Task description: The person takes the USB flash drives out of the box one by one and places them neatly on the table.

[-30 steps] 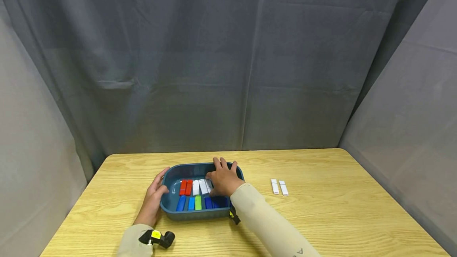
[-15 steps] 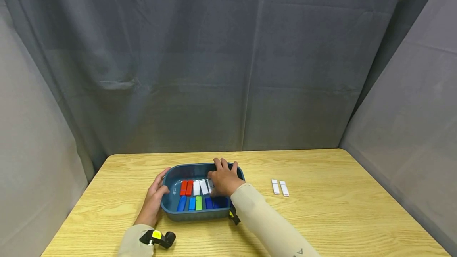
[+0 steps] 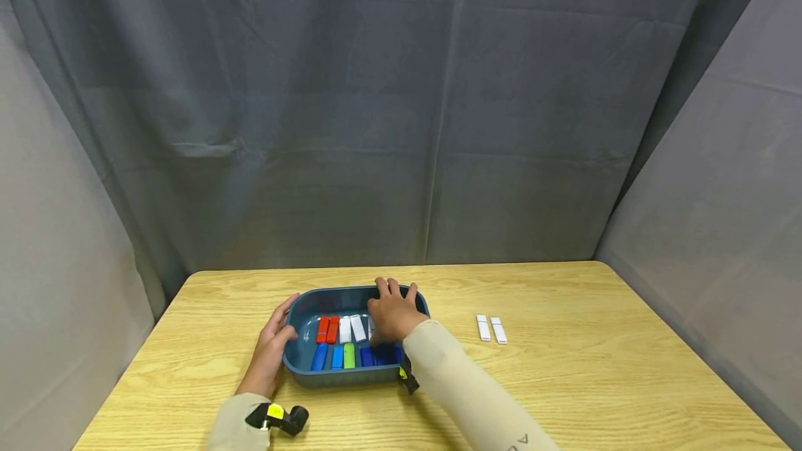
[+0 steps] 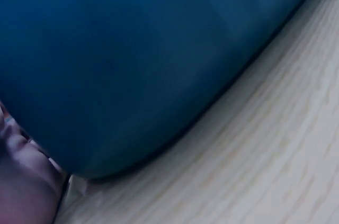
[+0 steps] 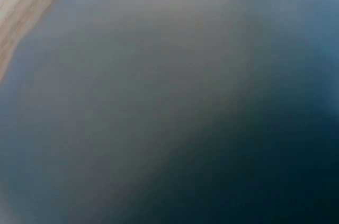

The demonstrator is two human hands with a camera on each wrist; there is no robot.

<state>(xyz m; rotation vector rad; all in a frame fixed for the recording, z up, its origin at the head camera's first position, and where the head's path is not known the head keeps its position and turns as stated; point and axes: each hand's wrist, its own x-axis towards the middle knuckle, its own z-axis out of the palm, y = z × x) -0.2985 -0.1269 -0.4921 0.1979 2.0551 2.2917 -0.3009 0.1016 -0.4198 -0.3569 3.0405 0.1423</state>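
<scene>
A dark blue-grey plastic bin (image 3: 341, 380) sits on the table with two rows of small sticks, seemingly USB flash drives. Red sticks (image 3: 328, 330) and white sticks (image 3: 351, 328) form the back row; blue (image 3: 319, 357), light blue (image 3: 337, 357), green (image 3: 349, 355) and dark blue ones (image 3: 366, 356) lie in front. My left hand (image 3: 273, 343) holds the bin's left side, thumb at the rim. Reaching inside at the right, my right hand (image 3: 393, 317) has thumb and index finger about a white USB flash drive (image 3: 372, 328), mostly hidden. The right wrist view is blurred.
Two white USB flash drives (image 3: 491, 329) lie side by side on the wooden table (image 3: 595, 367), right of the bin. A grey curtain (image 3: 351, 124) hangs behind the table, with lighter cloth on both sides. The left wrist view shows the bin's outer wall (image 4: 143, 75).
The right thumb and index finger have shifted slightly right and now cover more of the white USB flash drive between them. My left hand keeps its place on the bin.
</scene>
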